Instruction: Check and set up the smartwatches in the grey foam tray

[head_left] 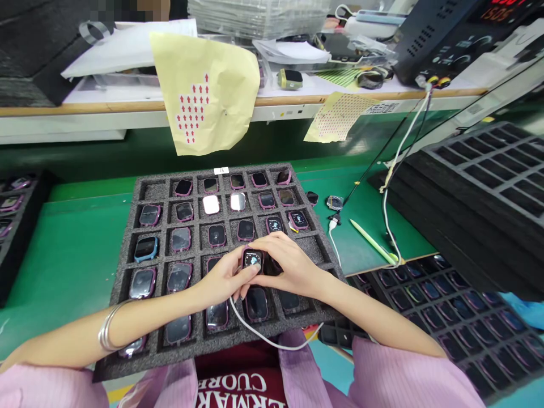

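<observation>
A smartwatch [251,258] without a strap, its dial lit, is held over the front half of a grey foam tray [314,249]. My left hand [227,275] pinches it, the thumb lying on the screen. From the other side my right hand [284,260] grips its edge with the fingers curled round. A white cable [263,338] runs from under my hands toward my lap; where it ends beneath the watch is hidden. Around my hands, compartments of the tray hold several more watches, mostly purple-framed, one of them a blue-framed watch [146,248].
To the right lie a green pen [374,242], a USB plug [334,221] and stacked black foam trays [467,198]. Another watch-filled tray [459,311] sits lower right. A shelf [127,107] with yellow sticker sheets [206,93] and a power supply [463,42] spans the back.
</observation>
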